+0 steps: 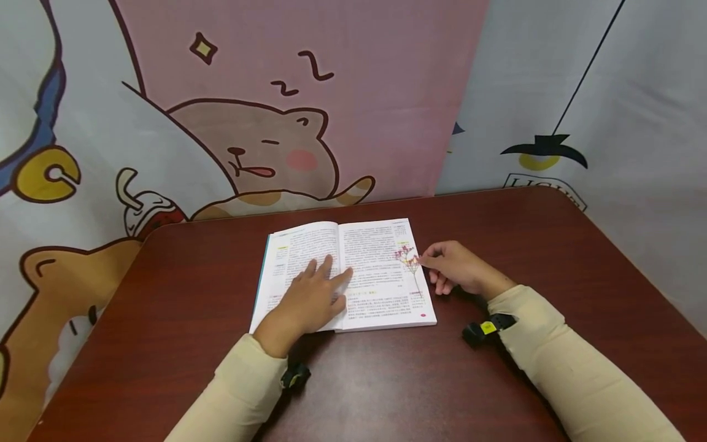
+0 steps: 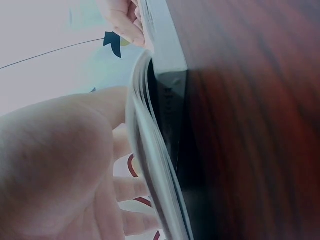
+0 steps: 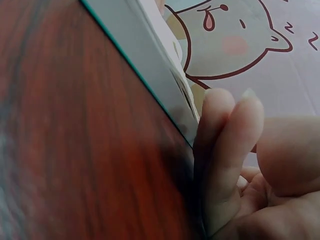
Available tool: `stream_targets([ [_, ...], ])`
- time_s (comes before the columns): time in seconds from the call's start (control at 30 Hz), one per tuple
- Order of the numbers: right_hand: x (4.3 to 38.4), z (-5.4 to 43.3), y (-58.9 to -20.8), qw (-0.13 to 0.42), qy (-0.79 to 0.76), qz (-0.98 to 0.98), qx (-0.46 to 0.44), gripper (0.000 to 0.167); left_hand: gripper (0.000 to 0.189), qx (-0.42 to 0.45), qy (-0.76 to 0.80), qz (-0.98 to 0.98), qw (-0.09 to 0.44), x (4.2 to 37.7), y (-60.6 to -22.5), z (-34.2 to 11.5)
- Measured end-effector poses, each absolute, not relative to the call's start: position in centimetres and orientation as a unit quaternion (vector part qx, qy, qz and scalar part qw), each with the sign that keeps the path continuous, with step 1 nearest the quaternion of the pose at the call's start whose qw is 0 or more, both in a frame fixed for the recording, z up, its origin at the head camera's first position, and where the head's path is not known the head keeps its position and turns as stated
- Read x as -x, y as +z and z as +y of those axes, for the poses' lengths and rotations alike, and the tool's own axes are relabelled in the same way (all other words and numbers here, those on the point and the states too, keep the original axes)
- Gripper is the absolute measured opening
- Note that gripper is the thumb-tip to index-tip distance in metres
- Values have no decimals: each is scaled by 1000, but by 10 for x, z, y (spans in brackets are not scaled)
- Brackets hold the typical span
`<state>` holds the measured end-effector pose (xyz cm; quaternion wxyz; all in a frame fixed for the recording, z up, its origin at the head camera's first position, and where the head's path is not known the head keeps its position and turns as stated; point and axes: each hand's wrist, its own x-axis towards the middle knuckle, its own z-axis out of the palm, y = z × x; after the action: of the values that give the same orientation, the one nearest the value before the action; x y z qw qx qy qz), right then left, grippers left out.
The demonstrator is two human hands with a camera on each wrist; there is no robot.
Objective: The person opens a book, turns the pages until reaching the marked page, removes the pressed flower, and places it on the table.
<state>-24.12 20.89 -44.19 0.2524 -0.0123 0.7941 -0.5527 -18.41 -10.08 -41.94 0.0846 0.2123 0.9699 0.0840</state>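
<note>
An open book (image 1: 370, 294) lies on the table with printed text on both pages. My left hand (image 1: 312, 298) rests across the left page and the centre fold, fingers spread. In the left wrist view the palm (image 2: 55, 160) is beside the book's curved page edges (image 2: 150, 135). On the right page shows a flower bookmark (image 1: 411, 268), a sprig of small red blossoms on a thin stem. My right hand (image 1: 455, 267) pinches its right side between thumb and forefinger, at the page edge. In the right wrist view the curled fingers (image 3: 232, 135) are close by the book's side (image 3: 145, 65).
The dark red-brown wooden table (image 1: 386, 380) extends around the book. Behind it hangs a cartoon-printed cloth (image 1: 386, 92) with a sleeping bear. Black wrist devices (image 1: 480, 331) with straps are on both forearms, over pale yellow sleeves (image 1: 580, 362).
</note>
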Motion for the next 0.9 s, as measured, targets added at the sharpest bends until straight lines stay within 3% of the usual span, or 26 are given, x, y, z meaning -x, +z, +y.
stream_targets([
  [0.5, 245, 220, -434, 218, -570, 792, -3, 31, 53, -209, 89, 970, 91, 185, -420, -102],
  [0.9, 245, 234, -424, 234, -553, 800, -3, 28, 53, -207, 90, 970, 94, 186, -422, -102],
])
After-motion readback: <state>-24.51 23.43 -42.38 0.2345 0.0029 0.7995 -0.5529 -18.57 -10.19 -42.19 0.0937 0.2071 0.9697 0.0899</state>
